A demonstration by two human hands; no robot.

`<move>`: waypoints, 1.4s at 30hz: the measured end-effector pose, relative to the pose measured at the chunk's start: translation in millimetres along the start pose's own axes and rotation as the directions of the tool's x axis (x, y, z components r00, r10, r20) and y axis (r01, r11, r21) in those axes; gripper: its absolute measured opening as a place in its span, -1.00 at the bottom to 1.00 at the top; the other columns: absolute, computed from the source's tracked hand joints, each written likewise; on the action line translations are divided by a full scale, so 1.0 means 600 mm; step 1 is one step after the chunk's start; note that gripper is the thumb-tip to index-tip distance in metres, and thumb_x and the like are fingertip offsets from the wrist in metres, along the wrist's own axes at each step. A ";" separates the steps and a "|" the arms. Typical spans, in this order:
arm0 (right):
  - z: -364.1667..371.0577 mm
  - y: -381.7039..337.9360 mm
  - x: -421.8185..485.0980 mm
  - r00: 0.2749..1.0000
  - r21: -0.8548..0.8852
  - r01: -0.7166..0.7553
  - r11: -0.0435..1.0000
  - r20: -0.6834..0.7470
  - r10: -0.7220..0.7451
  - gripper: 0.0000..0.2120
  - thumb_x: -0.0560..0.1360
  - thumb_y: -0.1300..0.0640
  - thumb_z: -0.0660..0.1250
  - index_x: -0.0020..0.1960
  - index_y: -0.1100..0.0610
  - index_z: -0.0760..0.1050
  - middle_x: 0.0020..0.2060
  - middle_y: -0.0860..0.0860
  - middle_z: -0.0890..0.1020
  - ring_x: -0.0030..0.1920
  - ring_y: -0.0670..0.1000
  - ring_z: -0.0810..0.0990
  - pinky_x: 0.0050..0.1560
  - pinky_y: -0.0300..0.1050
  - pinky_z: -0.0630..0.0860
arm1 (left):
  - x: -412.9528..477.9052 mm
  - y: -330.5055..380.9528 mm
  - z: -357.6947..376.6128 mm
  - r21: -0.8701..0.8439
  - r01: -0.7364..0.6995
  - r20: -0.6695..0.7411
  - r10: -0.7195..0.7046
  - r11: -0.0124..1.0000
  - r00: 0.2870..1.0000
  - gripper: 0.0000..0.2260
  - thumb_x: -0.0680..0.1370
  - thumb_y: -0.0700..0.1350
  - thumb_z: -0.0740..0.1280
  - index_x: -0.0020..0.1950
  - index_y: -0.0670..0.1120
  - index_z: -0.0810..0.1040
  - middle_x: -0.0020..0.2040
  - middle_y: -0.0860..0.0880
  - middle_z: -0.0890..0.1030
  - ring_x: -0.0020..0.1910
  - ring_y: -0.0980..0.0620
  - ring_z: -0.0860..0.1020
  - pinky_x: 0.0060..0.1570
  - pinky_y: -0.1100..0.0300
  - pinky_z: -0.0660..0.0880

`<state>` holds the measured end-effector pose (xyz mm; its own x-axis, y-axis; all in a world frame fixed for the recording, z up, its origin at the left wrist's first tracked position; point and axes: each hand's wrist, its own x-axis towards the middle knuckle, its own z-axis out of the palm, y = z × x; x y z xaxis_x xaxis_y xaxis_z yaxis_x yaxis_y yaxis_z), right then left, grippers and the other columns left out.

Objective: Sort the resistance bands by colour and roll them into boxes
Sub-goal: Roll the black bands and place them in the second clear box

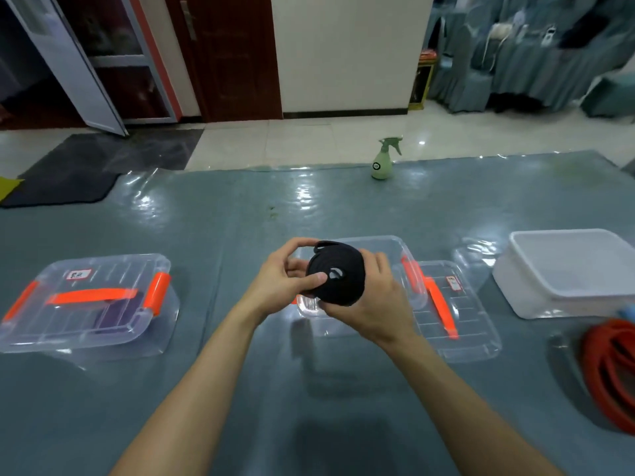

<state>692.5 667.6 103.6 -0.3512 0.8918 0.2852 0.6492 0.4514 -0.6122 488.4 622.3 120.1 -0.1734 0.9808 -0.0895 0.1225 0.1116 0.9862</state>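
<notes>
**Nearly boxed, ready to spring**

Holding a black band [335,276], rolled into a flat coil, in mid-air over the near part of the open clear box [388,249], touching neither the box nor the surface [240,218]. Gripped from both sides: left hand [285,280] with fingers [302,242] curled round the far edge and thumb pressed flat on the coil's face. Right hand [374,304] cupped under and behind, clamped on the coil, with fingertips hidden.

Likely to fail first at the loose tail, seen as a small loop poking up at the top edge. Not tucked under, so apt to peel back and unwind the outer turns on any slackening of the thumb. Also prone to telescoping: being springy and pinched on the faces rather than round the rim, could push out sideways at the middle. Risky again at release: if dropped rather than laid flat, might uncoil inside the box, or catch the rim and tip out onto the surface.

Worth keeping colours apart as well, with something purple in the closed box [86,304] at left and red bands [611,359] loose at far right, near a white tub [567,269]. Worth minding the lid [460,314] too, lying just right of the open box: easy to snag with the right wrist on the way down.
</notes>
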 end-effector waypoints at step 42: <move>0.192 0.223 0.211 0.591 -0.415 -0.083 0.906 0.711 0.381 0.11 0.23 -0.15 0.77 0.53 0.28 0.29 0.39 0.19 0.41 0.30 0.22 0.63 0.21 0.05 0.59 | 0.256 -0.250 0.142 0.549 0.531 -0.370 -0.382 0.646 0.847 -0.76 0.55 -0.26 0.53 0.21 -0.11 0.77 0.05 -0.13 0.79 0.10 -0.13 0.73 0.16 0.02 0.66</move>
<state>657.2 837.7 -27.1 -0.4403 0.6776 -0.5891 0.8976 0.3469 -0.2719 526.6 769.8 -53.7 -0.5552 0.7288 -0.4007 0.5235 0.6806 0.5126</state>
